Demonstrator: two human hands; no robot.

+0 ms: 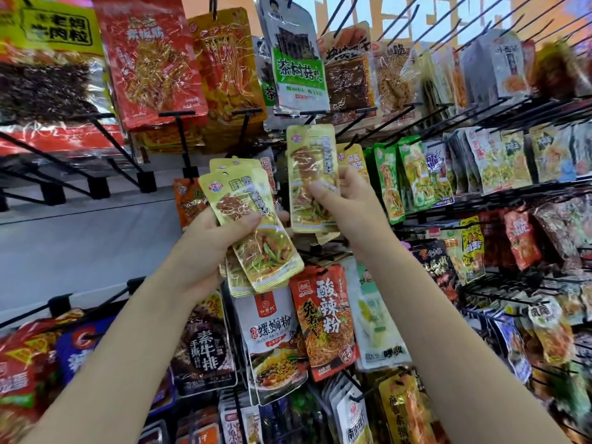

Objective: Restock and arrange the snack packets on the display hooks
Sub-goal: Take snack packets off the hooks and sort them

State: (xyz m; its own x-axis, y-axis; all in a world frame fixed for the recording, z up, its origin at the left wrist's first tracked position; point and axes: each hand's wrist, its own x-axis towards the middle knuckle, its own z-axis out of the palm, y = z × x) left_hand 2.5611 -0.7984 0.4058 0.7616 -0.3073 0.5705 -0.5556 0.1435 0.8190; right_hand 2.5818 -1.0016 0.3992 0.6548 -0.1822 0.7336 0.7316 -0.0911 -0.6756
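Packets of one yellow snack fill both hands, held up in front of the rack. The right hand (344, 200) pinches a single packet (312, 179) upright, long axis vertical, thumb across its face and fingers behind. Its top edge sits just below a black hook (355, 141) that points out of the rack, where a matching yellow packet (352, 160) already hangs just to the right. That hook is nearest the right hand, so I judge the hang hole must go up and over its tip. The left hand (208, 248) grips a fanned stack (253, 225) of the same packets, tilted with their tops leaning left. The packets are flat, glossy foil-and-clear pouches, crinkled, rectangular, with thin sealed edges; likely slippery and floppy.
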